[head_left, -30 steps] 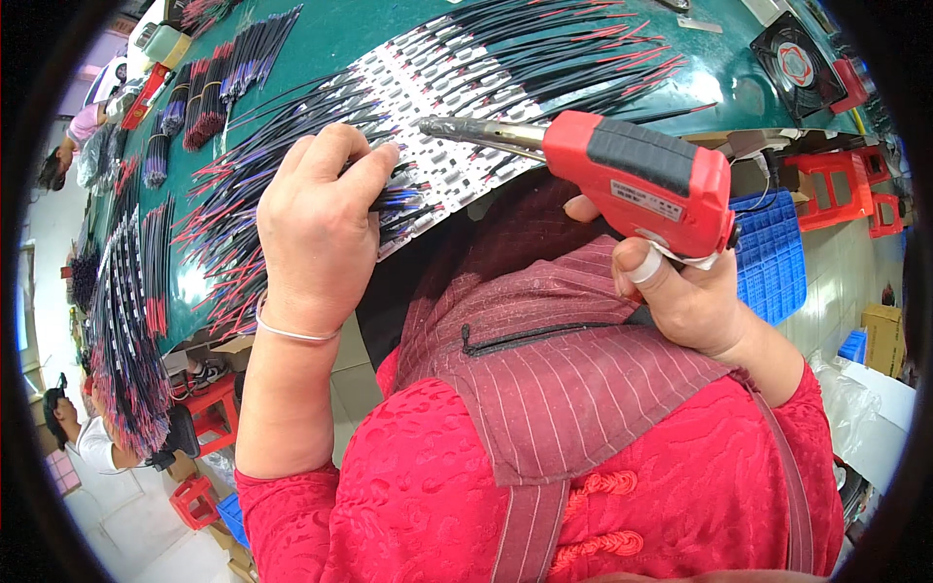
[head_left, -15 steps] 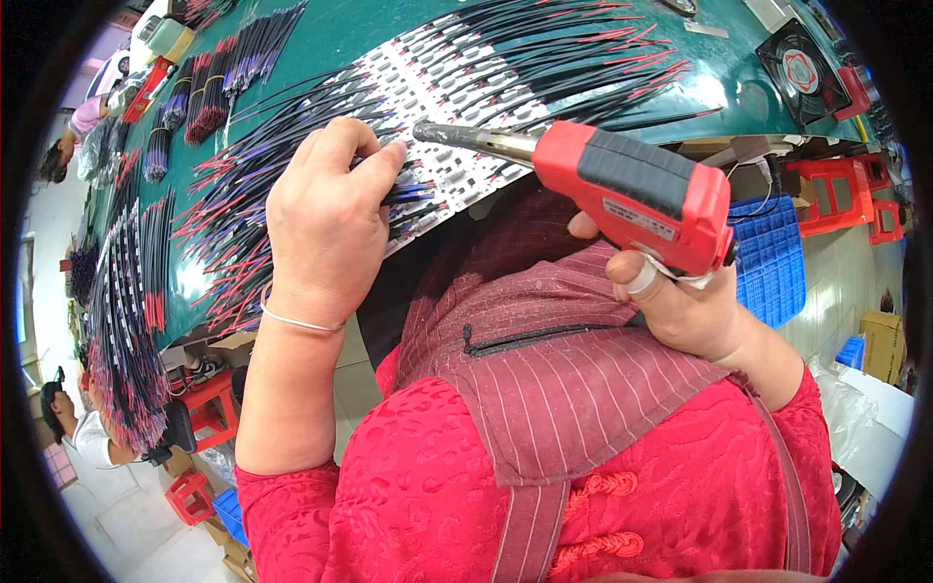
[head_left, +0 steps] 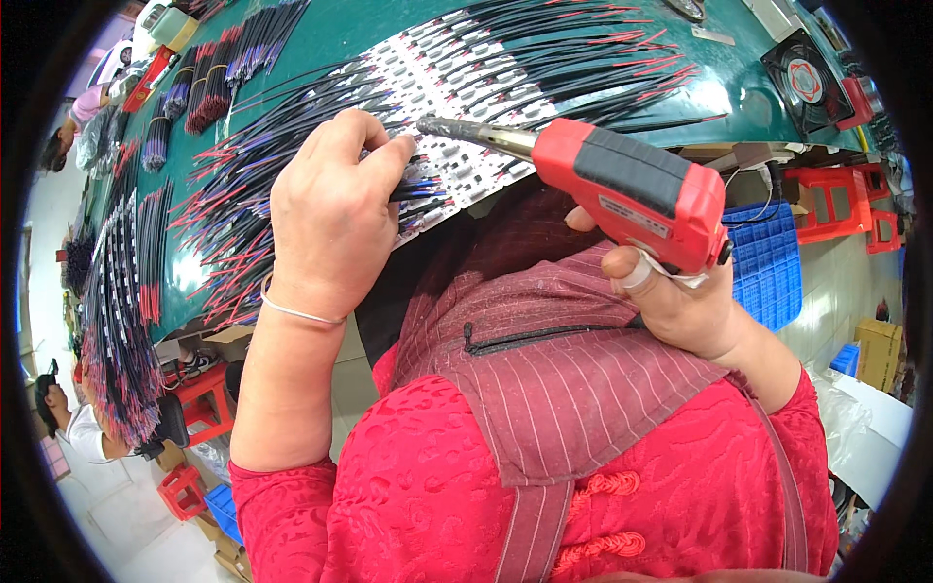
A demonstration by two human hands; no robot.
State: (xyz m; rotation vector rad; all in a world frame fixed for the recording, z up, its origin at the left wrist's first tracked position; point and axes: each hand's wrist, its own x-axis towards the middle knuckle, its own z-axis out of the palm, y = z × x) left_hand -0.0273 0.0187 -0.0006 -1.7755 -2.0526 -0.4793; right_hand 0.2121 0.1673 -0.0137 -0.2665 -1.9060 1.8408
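My right hand (head_left: 680,301) is wrapped round the handle of a red and black soldering gun (head_left: 632,185). Its long dark metal tip (head_left: 457,127) points left over a white panel of small circuit boards (head_left: 457,89), close to my left fingertips. My left hand (head_left: 335,209) is closed in a pinch at the panel's left side, on a thin black wire whose end is hidden behind the fingers. Many black wires with red and blue ends (head_left: 238,199) fan out to the left from under that hand. More black wires with red ends (head_left: 593,68) spread right from the panel.
The panel lies on a green table (head_left: 330,29). Bundled wires (head_left: 209,87) stand at the far left, and a finished-looking wired strip bunch (head_left: 121,321) hangs at the left edge. A black fan (head_left: 805,80) sits at the right. Below are a blue crate (head_left: 763,267) and red stools (head_left: 831,199).
The view has shifted slightly. Both hands keep nearly the same pose, and the soldering gun's tip stays near my left fingertips.
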